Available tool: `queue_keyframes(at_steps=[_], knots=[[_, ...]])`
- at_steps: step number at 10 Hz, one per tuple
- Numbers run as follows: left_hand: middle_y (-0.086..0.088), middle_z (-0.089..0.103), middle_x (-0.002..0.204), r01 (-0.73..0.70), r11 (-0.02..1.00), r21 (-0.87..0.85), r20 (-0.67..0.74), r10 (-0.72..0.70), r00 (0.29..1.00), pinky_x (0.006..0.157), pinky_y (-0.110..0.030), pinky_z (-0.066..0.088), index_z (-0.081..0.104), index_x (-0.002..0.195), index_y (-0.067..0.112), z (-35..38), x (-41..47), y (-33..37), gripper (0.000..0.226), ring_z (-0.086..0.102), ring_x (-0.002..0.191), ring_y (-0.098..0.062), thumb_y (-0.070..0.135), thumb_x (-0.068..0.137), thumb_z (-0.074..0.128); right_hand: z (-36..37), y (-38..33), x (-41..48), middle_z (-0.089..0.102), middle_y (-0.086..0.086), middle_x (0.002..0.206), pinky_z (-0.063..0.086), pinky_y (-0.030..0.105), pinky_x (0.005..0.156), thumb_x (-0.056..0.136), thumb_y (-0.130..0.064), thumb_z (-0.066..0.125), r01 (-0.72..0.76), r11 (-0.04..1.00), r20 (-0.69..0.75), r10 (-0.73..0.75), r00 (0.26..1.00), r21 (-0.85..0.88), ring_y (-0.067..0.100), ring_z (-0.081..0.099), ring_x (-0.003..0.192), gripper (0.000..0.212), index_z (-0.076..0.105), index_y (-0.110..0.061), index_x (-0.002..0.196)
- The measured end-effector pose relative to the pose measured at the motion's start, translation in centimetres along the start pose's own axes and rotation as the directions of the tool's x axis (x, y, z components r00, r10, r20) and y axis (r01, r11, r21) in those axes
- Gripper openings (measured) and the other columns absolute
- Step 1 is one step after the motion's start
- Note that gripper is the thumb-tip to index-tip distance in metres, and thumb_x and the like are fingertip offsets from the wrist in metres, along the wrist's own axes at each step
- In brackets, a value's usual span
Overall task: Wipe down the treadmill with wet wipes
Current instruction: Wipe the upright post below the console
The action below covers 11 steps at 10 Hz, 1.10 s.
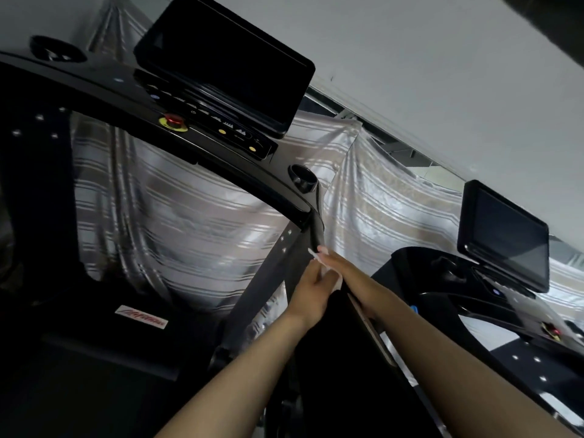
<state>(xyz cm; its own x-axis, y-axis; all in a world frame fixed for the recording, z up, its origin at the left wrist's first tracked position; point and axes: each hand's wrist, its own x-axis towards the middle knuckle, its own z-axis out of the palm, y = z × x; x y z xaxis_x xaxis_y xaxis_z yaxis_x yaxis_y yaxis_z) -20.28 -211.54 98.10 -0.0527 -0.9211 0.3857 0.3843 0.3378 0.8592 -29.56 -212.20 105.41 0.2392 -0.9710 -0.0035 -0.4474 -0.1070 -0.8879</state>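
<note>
Forearms [249, 371] reach the handrail [317, 230]; left hand [308, 290] fingers curl round the wet wipe [330, 275], right hand [346, 271] fingers straight on it, striped curtain [189, 222] behind.

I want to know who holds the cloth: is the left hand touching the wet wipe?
Touching. The head view shows the left hand with its fingers against the white wet wipe, which the right hand partly covers, on the treadmill handrail.

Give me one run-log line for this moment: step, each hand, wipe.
step: treadmill handrail wipe-down | left hand: grips wet wipe | right hand: straight fingers on wet wipe
</note>
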Motion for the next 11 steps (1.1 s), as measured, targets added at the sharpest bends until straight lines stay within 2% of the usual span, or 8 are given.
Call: queue_keyframes(at_steps=[1, 3, 5, 6, 7, 8, 9, 11], knots=[[-0.005, 0.058, 0.132, -0.008, 0.999, -0.039, 0.027, 0.009, 1.000, 0.112, -0.039, 0.037, 0.046, 0.137, 0.018, -0.4, 1.5, -0.7, 0.038, 0.055, 0.124, -0.015, 0.028, 0.100, 0.049, -0.3, 0.4, 1.5, 0.066, 0.003, 0.121, 0.046, 0.024, 0.097, 0.099, -0.032, 0.053, 0.047, 0.997, -0.044, -0.049, 0.998, -0.063, 0.011, 0.065, 0.105, 0.027, 0.064, -0.025, 0.122], [-0.001, 0.026, 0.159, -0.006, 1.000, 0.006, 0.029, 0.006, 1.000, 0.121, -0.043, 0.019, 0.025, 0.152, 0.032, -0.1, 6.7, -4.2, 0.097, 0.020, 0.148, -0.017, 0.081, 0.070, 0.041, -1.3, 0.9, 5.2, 0.068, -0.011, 0.095, 0.046, 0.006, 0.057, 0.101, -0.034, 0.049, 0.025, 0.970, -0.140, -0.060, 0.988, -0.244, -0.007, 0.065, 0.075, 0.026, 0.058, -0.031, 0.125], [0.000, 0.033, 0.156, 0.016, 0.994, -0.107, 0.054, -0.011, 0.998, 0.120, -0.045, 0.021, 0.040, 0.141, 0.047, -0.9, 11.0, -5.9, 0.097, 0.027, 0.146, -0.018, 0.096, 0.057, 0.045, -2.0, 1.1, 9.2, 0.064, 0.004, 0.103, 0.042, 0.006, 0.051, 0.103, -0.018, 0.042, 0.088, 0.920, -0.069, -0.124, 0.990, -0.383, -0.005, 0.061, 0.070, 0.042, 0.038, -0.012, 0.145], [0.005, 0.026, 0.159, -0.007, 0.993, -0.120, 0.055, 0.013, 0.998, 0.120, -0.046, 0.018, 0.032, 0.146, 0.045, -1.3, 13.4, -7.9, 0.089, 0.023, 0.147, -0.013, 0.086, 0.069, 0.052, -2.0, 0.8, 10.5, 0.066, 0.000, 0.077, 0.043, 0.006, 0.046, 0.103, -0.011, 0.043, 0.076, 0.945, -0.093, -0.111, 0.989, -0.318, -0.006, 0.061, 0.048, 0.044, 0.037, -0.003, 0.146], [0.021, 0.047, 0.140, -0.045, 0.988, -0.148, 0.044, 0.052, 0.998, 0.114, -0.035, 0.029, 0.019, 0.147, 0.051, -1.4, 11.6, -5.1, 0.069, 0.043, 0.129, 0.003, 0.057, 0.089, 0.055, -1.8, 0.9, 10.8, 0.072, 0.001, 0.086, 0.050, 0.014, 0.053, 0.101, -0.013, 0.048, 0.044, 0.974, -0.165, -0.082, 0.983, -0.222, 0.003, 0.070, 0.063, 0.048, 0.038, -0.011, 0.148], [0.037, 0.058, 0.096, -0.123, 0.982, -0.144, 0.041, 0.130, 0.991, 0.090, -0.012, 0.040, -0.002, 0.150, 0.042, -1.7, 11.0, -3.8, 0.073, 0.052, 0.090, 0.017, 0.035, 0.097, 0.048, -1.9, 0.9, 10.4, 0.061, 0.005, 0.127, 0.048, 0.014, 0.075, 0.104, -0.019, 0.041, 0.039, 0.995, -0.148, -0.053, 0.988, -0.095, 0.015, 0.062, 0.116, 0.042, 0.038, -0.013, 0.146], [0.005, 0.022, 0.160, -0.220, 0.975, 0.027, 0.065, 0.218, 0.974, 0.114, -0.023, 0.015, 0.009, 0.153, 0.038, -1.8, 10.5, -3.9, 0.075, 0.017, 0.140, 0.003, 0.051, 0.084, 0.036, -1.7, 0.7, 9.9, 0.049, 0.000, 0.132, 0.045, 0.002, 0.068, 0.106, -0.020, 0.037, 0.016, 0.997, -0.201, -0.032, 0.979, -0.079, 0.017, 0.044, 0.135, 0.041, 0.038, -0.010, 0.146], [-0.009, -0.009, 0.162, -0.250, 0.930, 0.268, 0.210, 0.197, 0.958, 0.121, -0.037, 0.000, 0.012, 0.152, 0.004, -2.4, 10.9, -3.4, 0.061, -0.015, 0.149, -0.019, 0.035, 0.104, 0.028, -3.6, 2.6, 12.6, 0.056, 0.000, 0.136, 0.047, 0.011, 0.078, 0.103, -0.025, 0.042, 0.069, 0.990, -0.186, -0.091, 0.978, -0.121, -0.002, 0.066, 0.094, 0.038, 0.048, -0.013, 0.139]])
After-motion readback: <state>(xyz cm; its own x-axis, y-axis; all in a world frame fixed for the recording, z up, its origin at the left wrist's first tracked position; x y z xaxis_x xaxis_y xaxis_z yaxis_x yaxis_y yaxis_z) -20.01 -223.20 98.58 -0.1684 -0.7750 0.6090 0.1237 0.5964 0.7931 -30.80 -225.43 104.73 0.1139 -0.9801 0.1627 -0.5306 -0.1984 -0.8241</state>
